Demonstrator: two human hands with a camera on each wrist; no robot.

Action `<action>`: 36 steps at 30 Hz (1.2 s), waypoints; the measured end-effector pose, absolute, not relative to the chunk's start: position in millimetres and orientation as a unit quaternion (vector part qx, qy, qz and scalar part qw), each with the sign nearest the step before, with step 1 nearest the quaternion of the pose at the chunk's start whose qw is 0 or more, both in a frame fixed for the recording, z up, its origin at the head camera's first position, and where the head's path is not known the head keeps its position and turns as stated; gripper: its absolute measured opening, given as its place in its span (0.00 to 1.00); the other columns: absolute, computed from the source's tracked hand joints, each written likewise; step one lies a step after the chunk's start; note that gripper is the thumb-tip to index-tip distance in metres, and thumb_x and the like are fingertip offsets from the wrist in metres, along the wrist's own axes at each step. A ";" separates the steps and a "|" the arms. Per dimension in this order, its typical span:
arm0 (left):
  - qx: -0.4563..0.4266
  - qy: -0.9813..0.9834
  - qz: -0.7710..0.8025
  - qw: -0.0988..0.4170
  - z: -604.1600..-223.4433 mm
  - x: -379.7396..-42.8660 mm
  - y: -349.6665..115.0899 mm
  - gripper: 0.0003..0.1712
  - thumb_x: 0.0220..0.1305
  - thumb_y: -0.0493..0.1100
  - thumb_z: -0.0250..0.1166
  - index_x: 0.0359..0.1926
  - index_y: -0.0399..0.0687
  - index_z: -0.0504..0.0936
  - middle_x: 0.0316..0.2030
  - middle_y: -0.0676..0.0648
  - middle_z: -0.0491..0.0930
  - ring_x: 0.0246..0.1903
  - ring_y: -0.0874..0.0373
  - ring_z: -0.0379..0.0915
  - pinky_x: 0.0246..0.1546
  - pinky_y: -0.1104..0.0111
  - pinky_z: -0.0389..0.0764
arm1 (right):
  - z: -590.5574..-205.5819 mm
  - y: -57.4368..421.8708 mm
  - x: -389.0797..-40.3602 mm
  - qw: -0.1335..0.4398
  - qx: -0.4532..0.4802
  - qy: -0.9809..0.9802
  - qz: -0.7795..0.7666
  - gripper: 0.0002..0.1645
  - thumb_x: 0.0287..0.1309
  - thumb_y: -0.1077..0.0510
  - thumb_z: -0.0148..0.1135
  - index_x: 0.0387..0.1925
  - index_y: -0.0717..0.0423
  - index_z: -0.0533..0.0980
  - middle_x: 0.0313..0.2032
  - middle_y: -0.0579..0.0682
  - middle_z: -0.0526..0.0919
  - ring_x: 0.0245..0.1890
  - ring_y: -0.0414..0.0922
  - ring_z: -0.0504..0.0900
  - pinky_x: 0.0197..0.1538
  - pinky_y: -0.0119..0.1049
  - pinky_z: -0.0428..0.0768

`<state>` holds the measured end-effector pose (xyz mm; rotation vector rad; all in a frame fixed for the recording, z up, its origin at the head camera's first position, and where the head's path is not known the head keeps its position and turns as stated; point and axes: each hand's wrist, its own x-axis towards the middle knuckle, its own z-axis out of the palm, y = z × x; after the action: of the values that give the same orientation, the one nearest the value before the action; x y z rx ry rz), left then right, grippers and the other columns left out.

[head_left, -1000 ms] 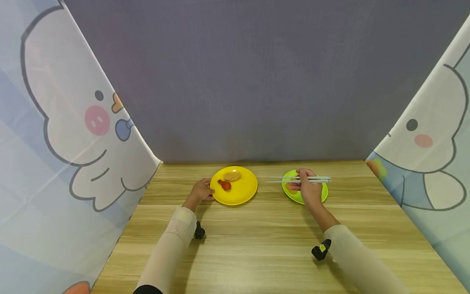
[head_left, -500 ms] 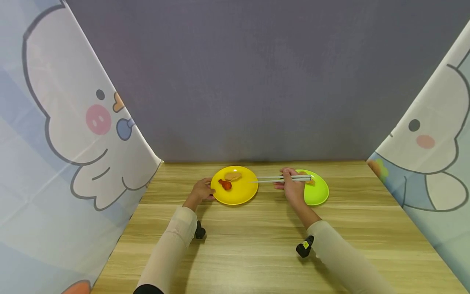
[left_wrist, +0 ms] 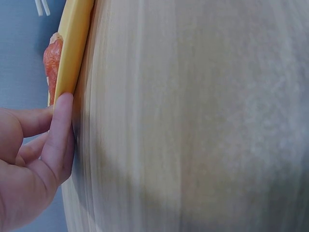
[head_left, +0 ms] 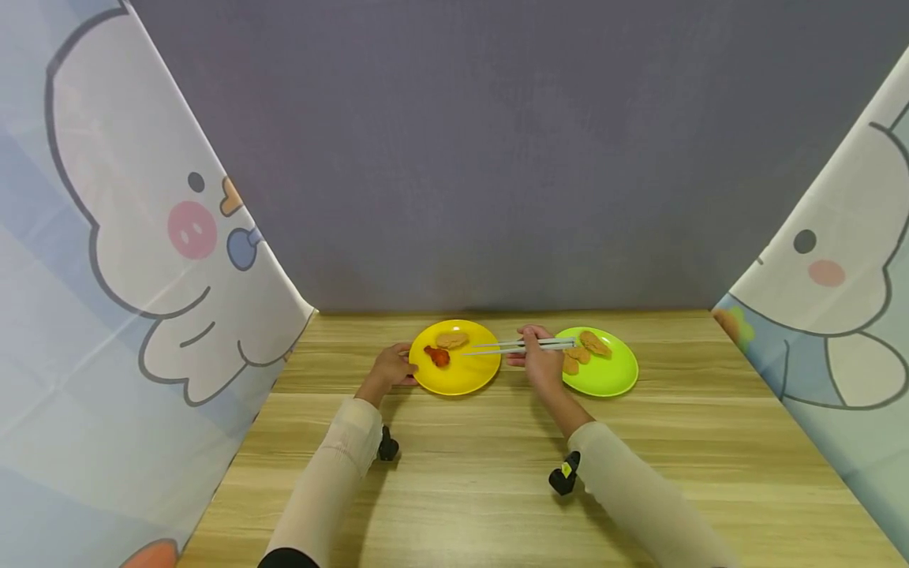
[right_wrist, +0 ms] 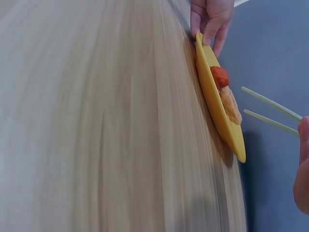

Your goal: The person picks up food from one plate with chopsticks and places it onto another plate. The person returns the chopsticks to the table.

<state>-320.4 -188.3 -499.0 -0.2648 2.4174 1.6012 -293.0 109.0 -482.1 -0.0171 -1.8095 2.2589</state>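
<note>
At its left rim, the yellow plate [head_left: 465, 380] is pinched between the thumb and fingers of my left hand [head_left: 393, 366]. On this plate lie a red chicken drumstick [head_left: 438, 356] and a tan, breaded-looking piece [head_left: 452, 340]. My right hand [head_left: 543, 364] grips a pair of pale chopsticks [right_wrist: 270, 103] between the two plates. Their tips point left over the yellow plate, slightly apart, with no food between them. In the right wrist view, they stand above the plate's surface.
Right of the right hand is a green plate [head_left: 607, 384] carrying several tan fried pieces [head_left: 595, 343]. Both plates stand near the back of the wooden table [head_left: 461, 489], before a grey wall [head_left: 454, 158]. Cartoon-printed cloths [head_left: 156, 331] flank the table.
My right hand has moved left with the chopsticks, from over the green plate to the gap between plates, uncovering the fried pieces. The left hand stays at the yellow plate's rim.
</note>
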 end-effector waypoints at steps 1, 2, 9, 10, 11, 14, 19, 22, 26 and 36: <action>-0.091 0.825 0.545 0.115 -499.1 -320.4 -188.3 0.35 0.67 0.28 0.64 0.74 0.44 0.68 0.57 0.31 0.77 0.36 0.53 0.85 0.36 0.63 0.92 | -482.2 106.6 -293.4 0.123 -0.005 -0.618 0.776 0.16 0.77 0.58 0.51 0.47 0.69 0.78 0.29 0.49 0.79 0.22 0.47 0.88 0.25 0.37 0.89; -0.091 0.825 0.546 0.116 -499.2 -320.4 -188.2 0.35 0.67 0.28 0.64 0.74 0.44 0.68 0.57 0.31 0.76 0.37 0.52 0.85 0.36 0.63 0.92 | -482.2 104.2 -293.6 0.122 -0.005 -0.618 0.776 0.16 0.77 0.58 0.51 0.47 0.69 0.78 0.28 0.49 0.79 0.22 0.46 0.88 0.25 0.37 0.89; -0.098 0.824 0.545 0.118 -500.9 -321.0 -188.7 0.35 0.67 0.28 0.63 0.73 0.45 0.68 0.57 0.32 0.75 0.37 0.52 0.85 0.36 0.63 0.92 | -483.6 86.9 -296.9 0.112 0.000 -0.613 0.782 0.17 0.77 0.58 0.51 0.49 0.70 0.77 0.28 0.51 0.80 0.20 0.40 0.87 0.25 0.35 0.89; -0.100 0.824 0.545 0.118 -500.7 -320.9 -188.7 0.35 0.67 0.28 0.63 0.73 0.45 0.68 0.57 0.32 0.75 0.37 0.52 0.84 0.36 0.64 0.92 | -483.9 84.5 -297.3 0.112 0.000 -0.615 0.780 0.17 0.78 0.58 0.50 0.49 0.70 0.77 0.29 0.51 0.80 0.20 0.40 0.87 0.25 0.34 0.89; -0.100 0.824 0.545 0.118 -500.7 -320.9 -188.7 0.35 0.67 0.28 0.63 0.73 0.45 0.68 0.57 0.32 0.75 0.36 0.53 0.84 0.36 0.64 0.92 | -484.2 82.1 -297.5 0.112 -0.001 -0.616 0.780 0.17 0.78 0.58 0.50 0.48 0.70 0.77 0.29 0.52 0.79 0.20 0.40 0.87 0.24 0.34 0.88; -0.097 0.823 0.547 0.118 -499.9 -320.5 -188.4 0.35 0.67 0.28 0.63 0.73 0.45 0.68 0.57 0.32 0.74 0.35 0.53 0.84 0.35 0.64 0.92 | -485.6 75.7 -297.0 0.114 -0.005 -0.619 0.777 0.16 0.78 0.59 0.50 0.48 0.69 0.77 0.29 0.51 0.78 0.19 0.39 0.86 0.23 0.33 0.88; -0.094 0.822 0.548 0.119 -499.1 -319.9 -187.4 0.35 0.67 0.28 0.64 0.73 0.44 0.68 0.56 0.32 0.74 0.34 0.54 0.84 0.34 0.65 0.91 | -488.2 67.2 -296.7 0.111 -0.015 -0.614 0.782 0.17 0.78 0.58 0.50 0.49 0.70 0.77 0.28 0.51 0.79 0.19 0.40 0.86 0.23 0.33 0.88; -0.095 0.822 0.549 0.119 -498.3 -319.8 -187.0 0.35 0.66 0.28 0.64 0.73 0.44 0.69 0.56 0.32 0.74 0.34 0.54 0.84 0.35 0.64 0.92 | -488.4 63.6 -296.9 0.111 -0.018 -0.614 0.782 0.17 0.77 0.57 0.51 0.48 0.69 0.78 0.29 0.59 0.80 0.19 0.41 0.86 0.24 0.34 0.88; -0.092 0.823 0.548 0.118 -495.9 -319.4 -186.6 0.34 0.66 0.27 0.63 0.73 0.43 0.69 0.55 0.32 0.75 0.35 0.52 0.84 0.35 0.63 0.92 | -488.7 60.3 -298.0 0.112 -0.017 -0.619 0.777 0.17 0.77 0.56 0.52 0.49 0.69 0.78 0.32 0.64 0.81 0.20 0.42 0.87 0.24 0.34 0.88; -0.091 0.824 0.546 0.120 -495.3 -319.5 -188.1 0.34 0.67 0.27 0.63 0.73 0.43 0.69 0.54 0.33 0.75 0.36 0.52 0.84 0.36 0.62 0.92 | -492.4 51.0 -299.5 0.099 -0.030 -0.627 0.772 0.19 0.78 0.56 0.51 0.51 0.70 0.77 0.43 0.77 0.77 0.21 0.41 0.87 0.26 0.33 0.89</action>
<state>-319.5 -188.1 -495.3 -0.2649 2.4087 1.5968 -299.5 51.0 -492.4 -0.0893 -1.8535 2.2849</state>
